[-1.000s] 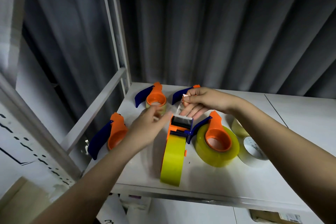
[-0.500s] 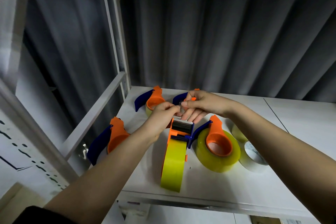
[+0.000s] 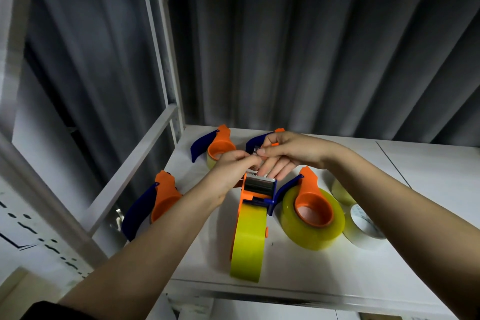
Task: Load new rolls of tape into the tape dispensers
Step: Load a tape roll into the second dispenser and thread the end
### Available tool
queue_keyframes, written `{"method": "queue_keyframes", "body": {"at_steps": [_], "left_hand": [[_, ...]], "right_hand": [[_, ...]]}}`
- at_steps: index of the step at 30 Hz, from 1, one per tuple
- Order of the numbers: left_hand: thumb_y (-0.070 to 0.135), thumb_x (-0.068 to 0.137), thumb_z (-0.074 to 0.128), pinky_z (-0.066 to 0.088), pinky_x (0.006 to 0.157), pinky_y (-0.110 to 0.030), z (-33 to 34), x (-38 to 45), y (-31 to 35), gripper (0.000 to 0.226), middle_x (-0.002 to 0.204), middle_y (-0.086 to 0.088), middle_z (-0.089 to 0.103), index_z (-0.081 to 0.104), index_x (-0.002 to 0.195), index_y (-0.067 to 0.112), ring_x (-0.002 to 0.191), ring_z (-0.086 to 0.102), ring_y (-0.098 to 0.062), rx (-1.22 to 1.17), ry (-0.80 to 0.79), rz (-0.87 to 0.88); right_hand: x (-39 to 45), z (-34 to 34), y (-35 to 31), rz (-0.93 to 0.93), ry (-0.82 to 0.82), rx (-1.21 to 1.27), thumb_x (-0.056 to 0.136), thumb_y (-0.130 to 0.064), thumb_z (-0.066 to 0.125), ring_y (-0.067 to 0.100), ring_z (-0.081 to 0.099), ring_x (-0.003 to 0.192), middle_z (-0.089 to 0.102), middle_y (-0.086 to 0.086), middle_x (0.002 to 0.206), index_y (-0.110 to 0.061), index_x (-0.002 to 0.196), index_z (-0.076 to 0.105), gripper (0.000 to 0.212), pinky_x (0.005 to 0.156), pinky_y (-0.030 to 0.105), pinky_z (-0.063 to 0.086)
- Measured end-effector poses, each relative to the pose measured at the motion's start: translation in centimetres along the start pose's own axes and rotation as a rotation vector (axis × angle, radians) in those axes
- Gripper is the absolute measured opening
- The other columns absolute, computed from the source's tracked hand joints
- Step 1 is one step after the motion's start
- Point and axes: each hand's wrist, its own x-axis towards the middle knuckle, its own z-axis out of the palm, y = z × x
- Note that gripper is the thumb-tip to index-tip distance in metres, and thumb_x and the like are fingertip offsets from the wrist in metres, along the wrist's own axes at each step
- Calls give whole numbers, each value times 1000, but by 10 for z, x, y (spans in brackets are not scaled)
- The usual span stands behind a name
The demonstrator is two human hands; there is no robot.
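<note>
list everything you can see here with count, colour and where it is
upright dispenser: 1, orange and blue, shelf centre, standing on edge with a yellow tape roll loaded
flat dispenser: 1, orange and blue, lying right of the upright one, inside a yellow roll
other dispensers: 3, orange and blue; one at the shelf's left edge, one at back left, one at back centre mostly hidden by the hands
loose rolls: 2, pale, at right; one with a white core, one behind it
shelf: 1, white, under everything
corrugated wall: grey, behind
left hand: pinching the tape end above the upright dispenser
right hand: pinching the same tape end
</note>
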Motion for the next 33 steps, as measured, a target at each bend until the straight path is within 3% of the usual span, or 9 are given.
{"method": "queue_keyframes", "body": {"at_steps": [7, 12, 15, 19, 21, 23, 28, 33], "left_hand": [[22, 86, 63, 52, 77, -33, 1, 3, 1, 9, 83, -3, 69, 67, 79, 18, 87, 66, -21, -158, -31, -79], [17, 85, 61, 52, 78, -34, 1, 3, 2, 10, 82, -6, 68, 66, 76, 16, 81, 66, -20, -232, -38, -128], [18, 86, 59, 52, 72, -30, 1, 4, 3, 12, 77, -3, 68, 63, 75, 16, 76, 66, -16, -243, -49, -145], [19, 84, 62, 52, 71, -30, 1, 5, 0, 7, 80, -4, 68, 63, 79, 14, 81, 69, -20, -274, -37, -173], [20, 83, 63, 53, 72, -30, 0, 6, 0, 7, 79, -3, 68, 62, 80, 13, 83, 70, -21, -293, -37, -189], [20, 82, 63, 52, 70, -29, 0, 6, -1, 8, 78, -2, 67, 62, 79, 13, 82, 70, -20, -302, -36, -191], [20, 83, 63, 53, 71, -30, 2, 5, 0, 7, 80, -3, 68, 61, 80, 14, 79, 69, -19, -309, -37, -196], [18, 85, 62, 54, 81, -35, 2, 5, 2, 8, 81, -4, 68, 64, 77, 16, 84, 69, -21, -281, -32, -158]], "right_hand": [[-4, 2, 8, 23, -4, 120, 94, -33, 57, 21, 72, 75, 73, 15, 89, -14, 89, 64, 20, 63, 27, 59], [-7, 0, 14, 103, -30, 258, 86, -55, 48, 20, 71, 75, 73, 13, 92, -6, 108, 59, 54, 61, 26, 56], [-9, 11, 17, 6, 153, 202, 96, -39, 51, 22, 71, 71, 73, 12, 83, 4, 116, 55, 48, 59, 27, 57], [-16, 28, 27, -256, 509, 117, 96, -23, 56, 28, 69, 69, 71, 15, 86, -5, 98, 54, 19, 68, 44, 54], [-21, 29, 33, -413, 739, -101, 93, -26, 59, 20, 68, 75, 69, 2, 84, -15, 89, 59, 11, 73, 47, 56], [-24, 29, 34, -519, 854, -323, 89, -33, 59, 12, 64, 80, 65, -10, 84, -23, 85, 63, 12, 72, 43, 54], [-23, 26, 30, -497, 765, -479, 86, -35, 65, 13, 57, 86, 62, -7, 88, -24, 86, 72, 13, 76, 40, 50], [-19, 25, 27, -427, 658, -424, 86, -27, 68, 6, 58, 85, 66, -12, 85, -18, 89, 74, 12, 78, 27, 47]]}}
